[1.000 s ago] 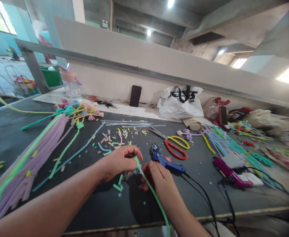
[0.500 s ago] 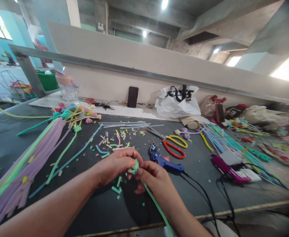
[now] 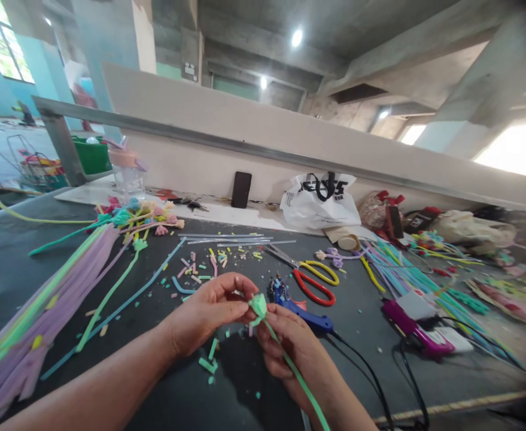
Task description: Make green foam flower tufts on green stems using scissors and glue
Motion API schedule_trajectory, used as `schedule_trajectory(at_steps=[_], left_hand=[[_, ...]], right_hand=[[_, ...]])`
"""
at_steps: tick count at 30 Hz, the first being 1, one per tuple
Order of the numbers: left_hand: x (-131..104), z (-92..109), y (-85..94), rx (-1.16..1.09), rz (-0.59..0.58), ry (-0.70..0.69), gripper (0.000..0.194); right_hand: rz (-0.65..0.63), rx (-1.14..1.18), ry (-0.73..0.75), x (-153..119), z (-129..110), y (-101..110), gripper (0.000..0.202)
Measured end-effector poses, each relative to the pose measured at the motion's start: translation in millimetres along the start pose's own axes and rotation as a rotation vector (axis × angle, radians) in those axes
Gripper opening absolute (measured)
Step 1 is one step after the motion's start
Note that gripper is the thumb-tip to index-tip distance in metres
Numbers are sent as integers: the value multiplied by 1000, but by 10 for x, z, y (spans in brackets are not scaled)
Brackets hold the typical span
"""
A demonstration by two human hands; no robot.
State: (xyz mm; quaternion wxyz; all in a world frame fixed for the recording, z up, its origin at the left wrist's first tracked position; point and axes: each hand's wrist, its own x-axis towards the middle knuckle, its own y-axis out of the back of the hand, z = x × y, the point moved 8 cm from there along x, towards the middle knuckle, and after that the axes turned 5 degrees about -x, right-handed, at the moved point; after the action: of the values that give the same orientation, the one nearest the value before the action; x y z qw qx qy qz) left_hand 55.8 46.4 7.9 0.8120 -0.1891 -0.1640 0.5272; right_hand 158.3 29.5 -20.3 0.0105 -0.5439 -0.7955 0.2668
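A mint-green pipe-cleaner flower point(image 3: 258, 305) on a long green stem point(image 3: 299, 378) is held over the front of the dark table. My right hand point(image 3: 292, 344) grips the stem just under the bloom, and the stem runs down past the wrist. With thumb and fingertips closed at the bloom's left edge, my left hand point(image 3: 218, 312) pinches a petal. Short green offcuts point(image 3: 207, 365) lie below the hands. Just beyond my right hand rest a blue glue gun point(image 3: 301, 311) and scissors point(image 3: 314, 286) with red and yellow handles.
Purple and green pipe cleaners point(image 3: 83, 281) lie at the left, with finished flowers at their far end. Clear glue sticks point(image 3: 227, 239) lie behind scattered offcuts. To the right are a magenta glue gun point(image 3: 417, 332) with a cord and more pipe cleaners point(image 3: 419, 281). A phone point(image 3: 242, 190) leans against the back board.
The flower has come up and to the right, and the fingers have spread so that more of the bloom shows. My right hand has turned around the stem. The view has tilted slightly.
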Motion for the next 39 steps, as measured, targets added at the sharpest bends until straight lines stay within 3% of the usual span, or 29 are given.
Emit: schedule_trajectory(at_steps=[6, 11, 18, 27, 31, 34, 39], left_hand=[[29, -31, 29, 73, 38, -19, 14], [27, -192, 4, 22, 52, 132, 19], [55, -205, 40, -14, 53, 111, 17], [11, -273, 44, -122, 123, 170, 24], [34, -292, 92, -151, 171, 140, 29], [58, -318, 116, -119, 187, 118, 29], [85, -323, 152, -17, 183, 74, 35]], right_hand=[[29, 46, -40, -21, 41, 17, 20], [64, 93, -13, 25, 89, 84, 39], [23, 97, 80, 84, 113, 74, 27], [210, 39, 221, 100, 3, 220, 29], [226, 64, 247, 102, 4, 217, 30], [222, -26, 254, 93, 2, 178, 30], [234, -376, 332, 91, -86, 147, 25]])
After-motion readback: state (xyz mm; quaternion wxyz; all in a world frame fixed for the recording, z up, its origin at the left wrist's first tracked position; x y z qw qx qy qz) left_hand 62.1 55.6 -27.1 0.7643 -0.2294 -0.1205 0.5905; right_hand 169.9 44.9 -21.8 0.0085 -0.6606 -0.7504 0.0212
